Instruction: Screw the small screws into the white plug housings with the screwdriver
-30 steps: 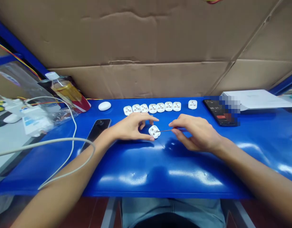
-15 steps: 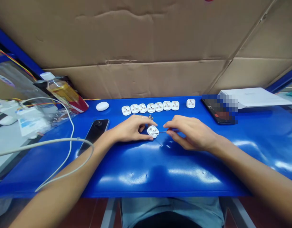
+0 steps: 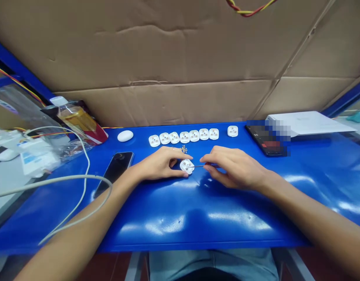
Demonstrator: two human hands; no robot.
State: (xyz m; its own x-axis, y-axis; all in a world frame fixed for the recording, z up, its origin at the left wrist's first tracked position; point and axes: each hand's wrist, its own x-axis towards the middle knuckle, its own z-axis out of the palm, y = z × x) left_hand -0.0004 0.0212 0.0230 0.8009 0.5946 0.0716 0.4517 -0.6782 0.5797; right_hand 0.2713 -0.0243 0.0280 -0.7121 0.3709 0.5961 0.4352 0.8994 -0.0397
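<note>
My left hand [image 3: 164,164] pinches a small white plug housing [image 3: 187,167] with metal parts inside, thumb and forefinger on its edges, low over the blue tabletop. Between the fingers of my right hand [image 3: 234,166] is a thin screwdriver [image 3: 198,166]; its shaft points left and its tip reaches into the housing. The handle is mostly hidden by the fingers. Just behind the housing lies a small heap of screws [image 3: 184,149]. Farther back stands a row of several similar white housings [image 3: 184,137], and one more white housing [image 3: 232,131] sits apart to the right.
A phone [image 3: 114,171] and a white oval case [image 3: 125,136] lie at left, near a bottle [image 3: 77,119]. A white cable [image 3: 85,171] loops across my left forearm. At right are a dark phone [image 3: 260,136] and a white box [image 3: 310,121]. Cardboard [image 3: 168,50] walls the back.
The camera view has shifted slightly, bringing a twisted red and yellow wire into sight at the top. Both hands keep their holds, and the screwdriver tip stays in the housing.
</note>
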